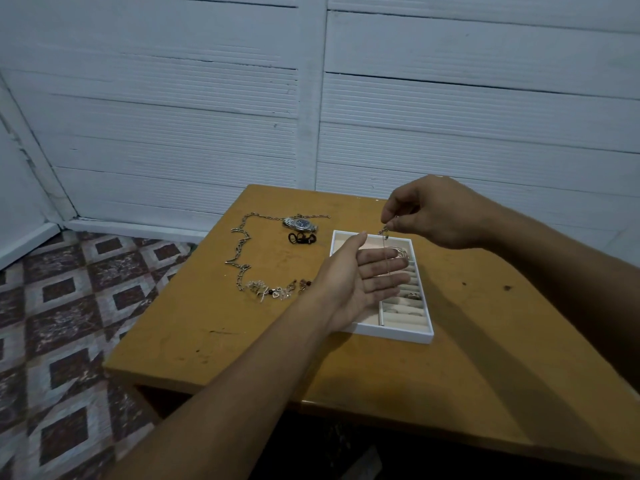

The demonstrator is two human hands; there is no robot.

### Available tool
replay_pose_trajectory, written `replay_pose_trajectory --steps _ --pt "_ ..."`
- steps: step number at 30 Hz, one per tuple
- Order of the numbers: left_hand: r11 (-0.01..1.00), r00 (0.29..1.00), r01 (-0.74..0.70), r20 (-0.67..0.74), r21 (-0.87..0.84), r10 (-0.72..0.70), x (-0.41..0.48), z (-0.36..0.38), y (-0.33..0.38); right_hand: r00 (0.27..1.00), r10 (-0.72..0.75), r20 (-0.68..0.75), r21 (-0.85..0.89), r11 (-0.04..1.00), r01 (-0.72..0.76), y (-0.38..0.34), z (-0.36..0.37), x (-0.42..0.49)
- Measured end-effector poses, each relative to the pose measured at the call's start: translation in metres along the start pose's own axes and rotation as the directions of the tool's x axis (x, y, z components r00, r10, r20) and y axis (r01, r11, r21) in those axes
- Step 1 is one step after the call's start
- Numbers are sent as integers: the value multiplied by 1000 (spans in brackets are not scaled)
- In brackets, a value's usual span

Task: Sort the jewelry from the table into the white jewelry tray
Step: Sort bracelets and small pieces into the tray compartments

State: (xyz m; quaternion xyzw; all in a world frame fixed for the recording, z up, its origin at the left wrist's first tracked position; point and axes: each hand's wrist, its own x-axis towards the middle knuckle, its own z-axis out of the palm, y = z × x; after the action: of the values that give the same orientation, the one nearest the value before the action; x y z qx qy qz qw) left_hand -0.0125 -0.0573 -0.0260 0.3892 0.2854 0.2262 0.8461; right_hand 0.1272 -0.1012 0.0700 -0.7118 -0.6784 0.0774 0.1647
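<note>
- Our left forearm comes in nearest the lens. The left hand (pixel 360 275) is held palm up, fingers straight and together, gripping nothing, above the left side of the white jewelry tray (pixel 391 333).
- Right hand (pixel 436 213) sits higher and farther out, over the tray's far end. Thumb and forefinger pinch the top of a thin chain (pixel 385 233); the other fingers are curled.
- Chain hangs straight down from the pinch, long axis vertical, its lower run crossing our open left palm. We cannot tell whether it touches the palm.
- Our judgement: the free end lies directly below the right fingers and at the left palm, so the left hand is nearer to gather it. The tray lies beneath both.
- On the table (pixel 381 375), left of the tray: long link necklace (pixel 242 241), watch (pixel 300 223), black band (pixel 302 238), cluster of small pieces (pixel 270 291).
- Tray holds rings (pixel 414 295) in its roll slots and a bangle (pixel 401 252) at the far end.
- Writing: none readable. Watch dial is blue, brand too small to read.
</note>
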Motion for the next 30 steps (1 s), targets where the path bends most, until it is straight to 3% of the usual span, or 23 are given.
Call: replay_pose_trajectory --steps 9,14,25,30 --pt "979 994 107 -15 -172 -112 6 2 -2 997 42 -70 20 999 -41 1 19 -1" --pt "951 994 62 -66 -303 -86 14 -3 -1 999 25 -45 -119 992 -31 0 43 -8" --pt "993 977 22 -210 -118 -47 19 -9 7 998 59 36 -174 983 -52 6 72 -7" --pt "997 970 32 -238 -74 -49 20 -11 8 993 112 27 -89 990 -109 13 86 -3"
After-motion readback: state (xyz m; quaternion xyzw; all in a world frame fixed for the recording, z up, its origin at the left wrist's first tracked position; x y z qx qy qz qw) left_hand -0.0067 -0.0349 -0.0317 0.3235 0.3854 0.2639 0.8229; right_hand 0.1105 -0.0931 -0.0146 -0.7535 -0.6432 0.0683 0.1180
